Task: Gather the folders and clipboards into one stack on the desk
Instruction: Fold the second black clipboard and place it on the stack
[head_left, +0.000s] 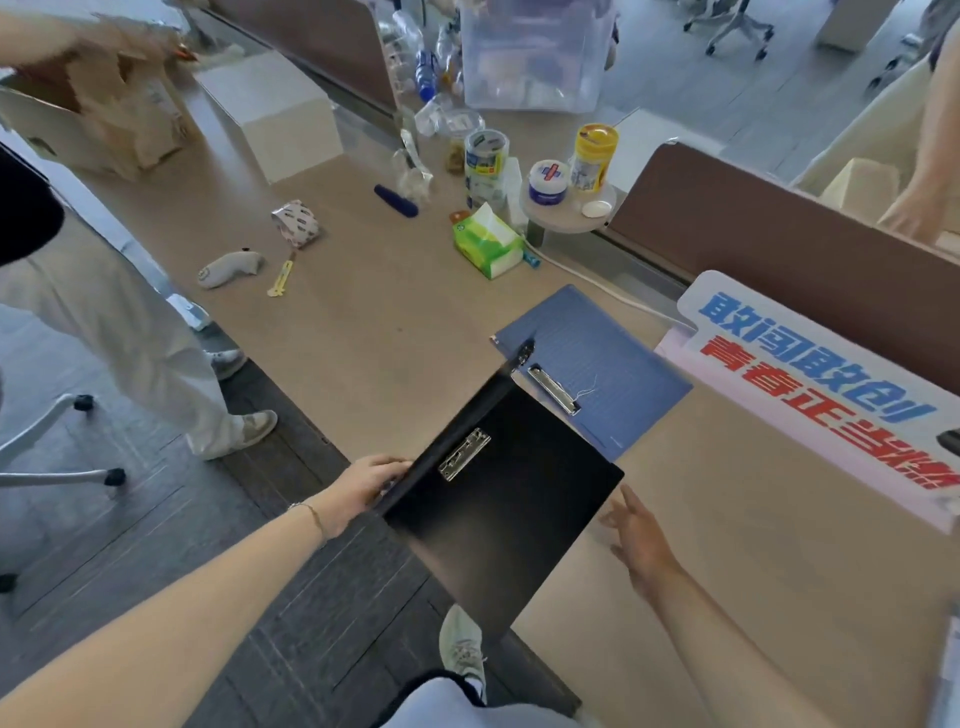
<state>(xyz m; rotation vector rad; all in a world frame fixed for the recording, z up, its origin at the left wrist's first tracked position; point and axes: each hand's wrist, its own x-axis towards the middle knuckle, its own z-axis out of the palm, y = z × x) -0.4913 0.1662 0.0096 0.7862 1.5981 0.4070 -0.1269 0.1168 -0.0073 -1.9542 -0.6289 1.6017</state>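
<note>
A black clipboard folder (498, 509) with a metal clip hangs partly over the desk's front edge. My left hand (363, 486) grips its left edge. Its far corner overlaps a blue clipboard folder (597, 358) that lies flat on the desk (363, 322) with its own metal clip showing. My right hand (636, 540) hovers just right of the black folder's near corner, fingers spread, holding nothing.
A large white sign with red and blue characters (821, 395) lies to the right. Further back are a green tissue pack (485, 244), jars, bottles, a white box (275, 114) and a brown partition (779, 249). Another person's legs (130, 332) stand at the left.
</note>
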